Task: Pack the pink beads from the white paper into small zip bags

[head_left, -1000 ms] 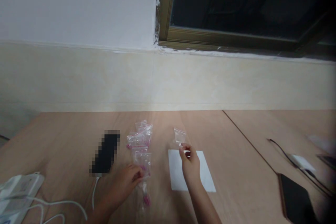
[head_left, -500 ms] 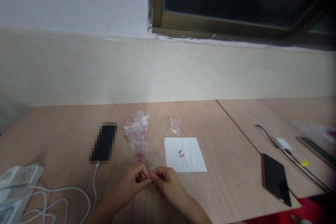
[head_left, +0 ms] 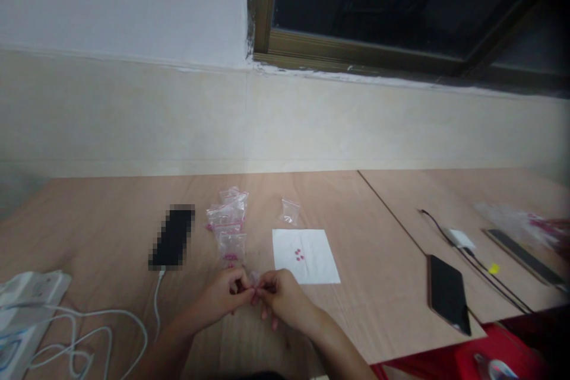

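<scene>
My left hand [head_left: 227, 292] and my right hand [head_left: 284, 295] meet fingertip to fingertip above the near part of the table. Both are closed in a pinch on a small clear plastic bag [head_left: 253, 277], mostly hidden by the fingers. Just beyond my left hand lie several overlapping clear zip bags [head_left: 232, 241], with small dark-pink pieces showing in the nearest one. A sheet of white paper [head_left: 318, 267] is to the right, past my right hand, and several small pink pieces [head_left: 298, 255] rest on it. Behind the paper sits a single clear zip bag [head_left: 290, 212].
On the left are a black phone [head_left: 173, 237] on a white cable [head_left: 157, 303] and a white power strip [head_left: 33, 309]. Another phone [head_left: 447, 294], a black cable [head_left: 490, 278], a white adapter [head_left: 462, 238] and a long dark flat object [head_left: 523, 256] lie right. A wall [head_left: 133, 113] stands behind.
The whole view has shifted slightly, so the table's things appear a little further left. My hands keep their pinch on the small bag, with the fingers slightly repositioned.
</scene>
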Available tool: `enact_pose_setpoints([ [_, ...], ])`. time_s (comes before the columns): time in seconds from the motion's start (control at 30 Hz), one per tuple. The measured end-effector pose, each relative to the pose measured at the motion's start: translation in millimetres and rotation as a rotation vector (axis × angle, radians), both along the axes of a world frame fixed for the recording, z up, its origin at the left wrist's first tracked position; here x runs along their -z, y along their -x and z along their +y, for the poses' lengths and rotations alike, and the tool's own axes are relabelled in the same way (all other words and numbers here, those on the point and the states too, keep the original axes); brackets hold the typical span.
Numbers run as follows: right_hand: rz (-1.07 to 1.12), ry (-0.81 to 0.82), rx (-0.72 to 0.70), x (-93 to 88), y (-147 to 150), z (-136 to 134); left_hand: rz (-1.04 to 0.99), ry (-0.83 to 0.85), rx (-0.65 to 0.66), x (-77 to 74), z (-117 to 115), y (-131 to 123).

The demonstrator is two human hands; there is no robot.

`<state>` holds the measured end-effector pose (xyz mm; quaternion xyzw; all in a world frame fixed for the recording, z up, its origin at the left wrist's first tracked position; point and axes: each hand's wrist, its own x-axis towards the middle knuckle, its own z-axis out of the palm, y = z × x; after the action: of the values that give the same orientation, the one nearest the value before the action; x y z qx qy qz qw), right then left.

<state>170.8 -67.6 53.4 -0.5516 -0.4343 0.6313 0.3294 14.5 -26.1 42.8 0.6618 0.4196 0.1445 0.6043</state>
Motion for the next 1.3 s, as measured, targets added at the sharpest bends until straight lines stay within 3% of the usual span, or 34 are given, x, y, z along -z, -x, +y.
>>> enact_pose_setpoints([
  [0.17,-0.004,0.072,0.010,-0.9,1.8,3.5,-0.077,0.079,-0.094,4.9,-5.8,-3.6],
  [0.27,-0.037,0.083,-0.001,-2.5,3.9,5.5,-0.023,0.031,-0.110,14.3,-8.6,-4.4],
  [0.33,-0.140,0.007,0.003,-4.0,4.8,6.1,0.055,-0.049,-0.087,15.2,-8.1,-4.5],
  [0.43,-0.334,-0.144,0.065,-5.2,3.1,5.7,0.152,-0.183,-0.031,4.8,-2.5,-4.0],
  [0.63,-0.610,-0.153,0.103,-5.4,-2.3,5.6,0.284,-0.411,-0.012,-13.9,13.5,-3.5],
  [0.87,-0.637,-0.259,0.054,-9.3,7.4,11.0,0.203,-0.524,0.075,10.7,14.7,-10.3],
  [0.97,-0.699,-0.283,0.117,-10.2,-2.8,13.6,0.203,-0.509,0.047,16.9,22.5,-3.6],
  [1.07,-0.704,-0.287,0.171,-9.3,-15.4,16.6,0.137,-0.397,-0.001,9.7,27.7,1.3],
  [1.3,-0.352,-0.336,0.012,-3.0,-18.9,19.6,-0.062,-0.104,0.128,-10.9,18.4,-14.2],
])
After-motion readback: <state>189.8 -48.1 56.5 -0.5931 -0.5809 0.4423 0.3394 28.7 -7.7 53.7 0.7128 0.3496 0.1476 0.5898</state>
